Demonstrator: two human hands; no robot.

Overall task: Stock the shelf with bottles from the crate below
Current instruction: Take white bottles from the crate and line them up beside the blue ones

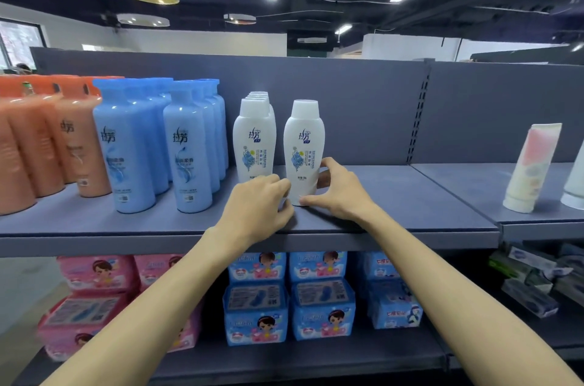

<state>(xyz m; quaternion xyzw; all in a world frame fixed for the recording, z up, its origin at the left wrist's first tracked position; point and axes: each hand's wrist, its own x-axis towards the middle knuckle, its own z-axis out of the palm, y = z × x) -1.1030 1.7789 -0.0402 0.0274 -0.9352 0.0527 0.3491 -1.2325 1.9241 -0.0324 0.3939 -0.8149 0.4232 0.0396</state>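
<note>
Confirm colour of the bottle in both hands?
White bottle, blue flower label; head view.

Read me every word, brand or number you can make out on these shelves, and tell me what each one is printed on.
"拉芳": front white bottle, white bottle left of it, blue bottles, orange bottles.
"REFRESHING": vertical, on both white bottles.
Small print and codes low on the bottles: too small to read.
Blue packs and pink packs on the lower shelf: print blurred.
Tube at right: no readable text.
</note>
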